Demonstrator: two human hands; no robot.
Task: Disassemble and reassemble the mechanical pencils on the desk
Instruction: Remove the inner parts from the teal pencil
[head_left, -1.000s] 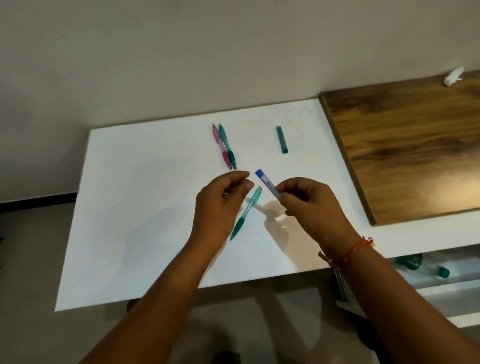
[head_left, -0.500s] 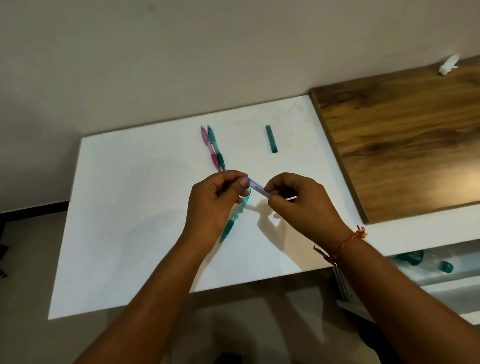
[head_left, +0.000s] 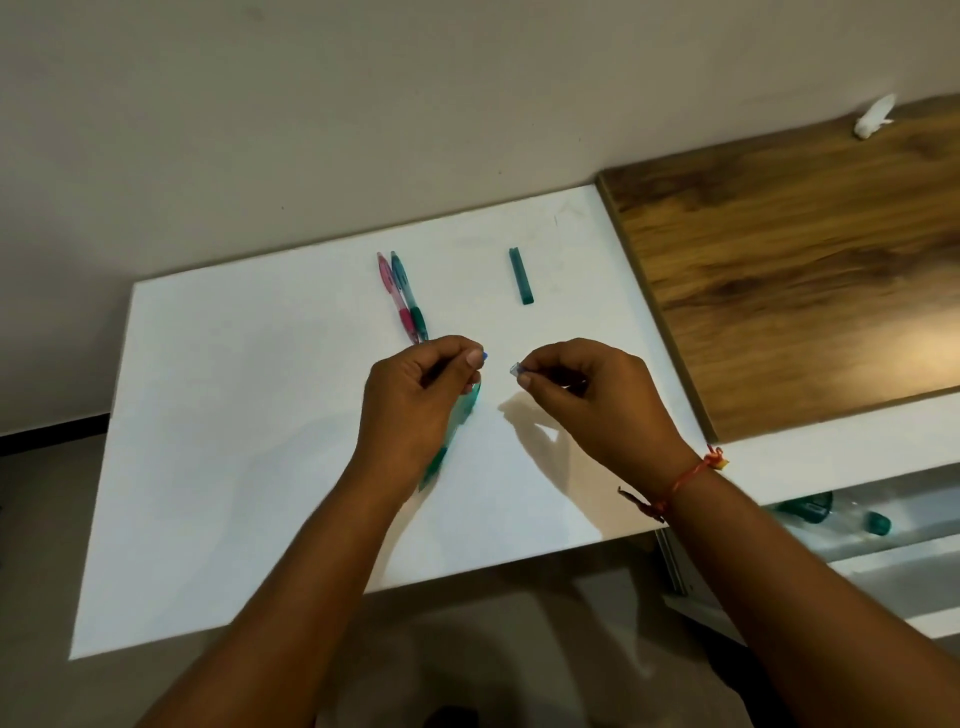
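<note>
A white bench (head_left: 234, 415) is set against a beige wall (head_left: 363, 130), and a wood-grain panel (head_left: 805, 286) adjoins it on the right. A small blue cap (head_left: 484, 355) is pinched at the fingertips of the left grip (head_left: 421, 400). A clear tube (head_left: 514, 370) is pinched in the right grip (head_left: 592, 400), apart from the cap. A teal pencil (head_left: 467, 408) is seen on the bench, partly hidden by the left grip. Farther off, a pink pencil (head_left: 397, 299) and a second teal pencil (head_left: 411, 301) are laid side by side, with a teal case (head_left: 521, 275) to their right.

Single head-worn wide-angle view, facing forward and down over white desk (head_left: 234, 441), near; far edges possibly distorted.
</note>
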